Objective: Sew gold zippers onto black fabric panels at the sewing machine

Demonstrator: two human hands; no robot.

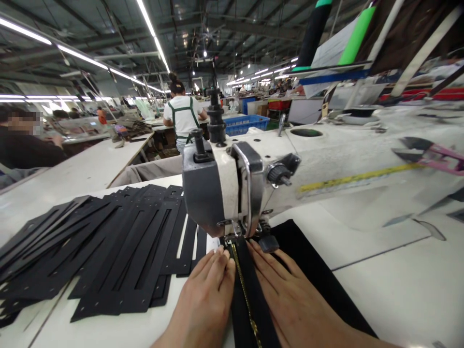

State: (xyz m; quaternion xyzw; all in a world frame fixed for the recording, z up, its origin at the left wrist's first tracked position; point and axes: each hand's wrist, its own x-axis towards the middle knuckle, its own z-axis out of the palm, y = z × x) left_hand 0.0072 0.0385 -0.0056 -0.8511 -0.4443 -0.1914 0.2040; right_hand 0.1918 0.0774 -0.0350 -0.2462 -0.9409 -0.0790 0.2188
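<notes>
A black zipper (239, 290) with gold teeth runs lengthwise from the front edge of the view to beneath the presser foot of a sewing machine (224, 188). Its gold pull lies near the bottom. My left hand (208, 295) is at the zipper's left edge, fingers bunched together and closed on the tape just before the foot. My right hand (290, 295) lies flat with fingers stretched forward, pressing the black strip beside the zipper. Under and beyond that hand spreads a larger black fabric panel (311, 256). The needle point is hidden by the foot.
Many black slotted panels (119, 241) lie fanned out on the white table to the left. Pink-handled snips (431, 152) and a yellow measuring tape (358, 178) are on the machine arm. Thread cones (357, 36) stand above right. A person (183, 116) works ahead near a blue crate (246, 124).
</notes>
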